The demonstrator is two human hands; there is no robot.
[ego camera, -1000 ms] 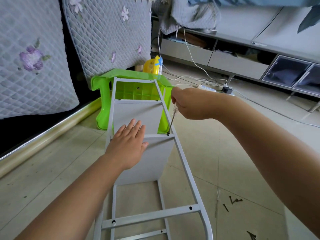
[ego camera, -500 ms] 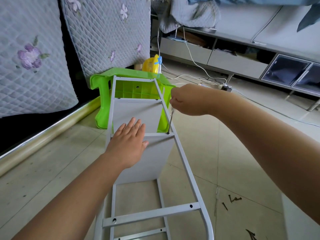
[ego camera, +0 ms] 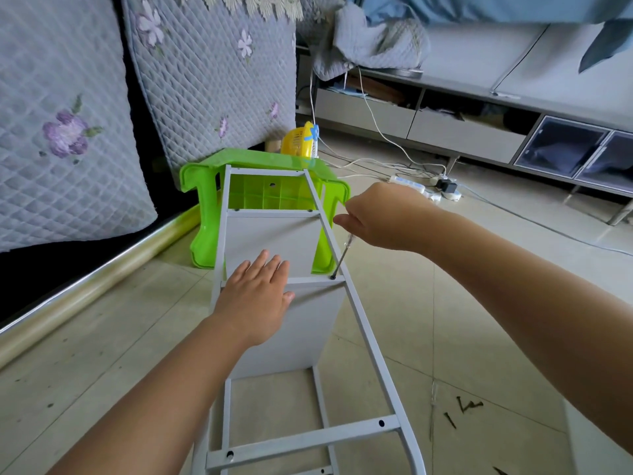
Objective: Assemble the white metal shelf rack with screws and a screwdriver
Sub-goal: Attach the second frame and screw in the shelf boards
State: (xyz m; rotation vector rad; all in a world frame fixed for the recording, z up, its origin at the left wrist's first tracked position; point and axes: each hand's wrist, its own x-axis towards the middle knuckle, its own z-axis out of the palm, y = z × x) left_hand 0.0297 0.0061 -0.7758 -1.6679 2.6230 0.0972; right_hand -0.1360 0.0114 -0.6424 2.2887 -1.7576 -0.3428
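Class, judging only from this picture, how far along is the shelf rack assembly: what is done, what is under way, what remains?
Done: a white shelf panel sits in the white metal rack frame. In hand: the right hand holds a slim metal screwdriver on a dark screw; the left hand presses flat. Left: the near crossbar holes are empty, with loose dark screws on the floor.

Bare floor (ego camera: pixel 102 354) lies open at nine o'clock of the rack (ego camera: pixel 363 330). At twelve a green stool (ego camera: pixel 260 166) blocks its far end, and loose screws (ego camera: pixel 462 407) litter the four o'clock side
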